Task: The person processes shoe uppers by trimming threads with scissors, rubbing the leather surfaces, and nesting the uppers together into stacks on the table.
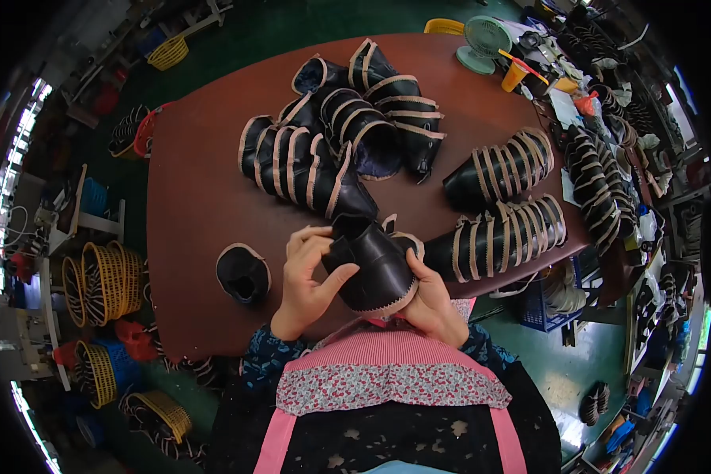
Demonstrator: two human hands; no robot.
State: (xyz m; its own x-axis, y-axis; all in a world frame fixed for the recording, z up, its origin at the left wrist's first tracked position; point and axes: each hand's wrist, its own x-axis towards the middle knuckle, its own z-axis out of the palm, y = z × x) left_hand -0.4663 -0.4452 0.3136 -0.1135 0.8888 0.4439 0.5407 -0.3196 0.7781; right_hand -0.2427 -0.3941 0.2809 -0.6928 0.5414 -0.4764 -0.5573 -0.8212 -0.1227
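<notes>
A black leather shoe upper (pixel 378 265) with a tan zigzag-edged trim is held up near the table's front edge. My right hand (pixel 434 300) grips its right side, thumb on the outside and the other fingers mostly hidden behind. My left hand (pixel 302 276) is at its upper left edge, fingers and thumb closed around a dark flap. To the left, a single black upper (pixel 243 272) rests on the table with its opening showing. Just beyond my hands lies a nested row of black uppers (pixel 288 162) with tan edges.
More nested uppers (pixel 502 170) lie at the right of the brown table (pixel 193 182), with another row (pixel 505 237) nearer its edge. A green fan (pixel 486 39) and an orange cup (pixel 514 77) stand at the back right. Yellow baskets (pixel 112 276) are on the left.
</notes>
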